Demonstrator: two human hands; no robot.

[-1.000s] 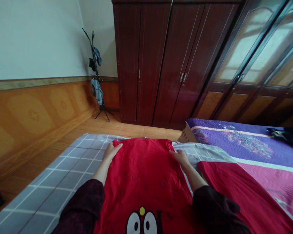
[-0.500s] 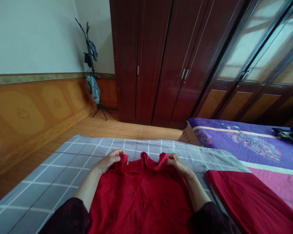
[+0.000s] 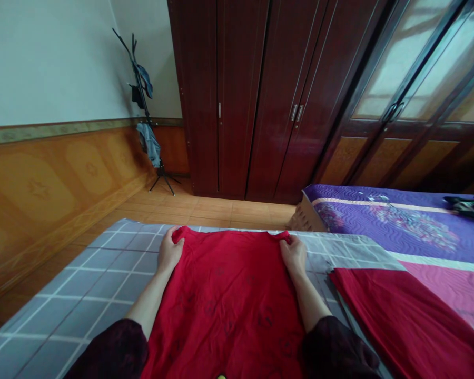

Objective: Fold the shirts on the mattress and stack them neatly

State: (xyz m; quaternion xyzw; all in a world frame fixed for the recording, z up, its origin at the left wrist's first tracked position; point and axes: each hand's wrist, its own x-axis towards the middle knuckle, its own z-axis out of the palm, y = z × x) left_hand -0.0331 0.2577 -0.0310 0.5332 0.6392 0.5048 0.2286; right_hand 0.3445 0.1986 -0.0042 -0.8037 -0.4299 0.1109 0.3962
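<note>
A red shirt (image 3: 229, 295) with faint dark markings lies spread over the grey checked bedspread (image 3: 95, 279), its lower part running out of view at the bottom. My left hand (image 3: 171, 251) pinches its far left corner, thumb on top. At the far right corner my right hand (image 3: 294, 255) grips the cloth in the same way. Between the two hands the far edge runs almost straight and fairly taut. A small yellow spot shows on the fabric at the bottom edge of the picture; I cannot make out what it is.
Folded red cloth (image 3: 406, 316) lies to the right on the bed. Beyond it is a surface with a purple flowered cover (image 3: 411, 221), a dark item (image 3: 468, 206) on top. A dark red wardrobe (image 3: 237, 105) and a coat stand (image 3: 144, 100) are at the back.
The shirt's gathered far edge has been pulled out wide and flat. My left hand has moved left and slightly away from me, my right hand slightly right and away, both still gripping.
</note>
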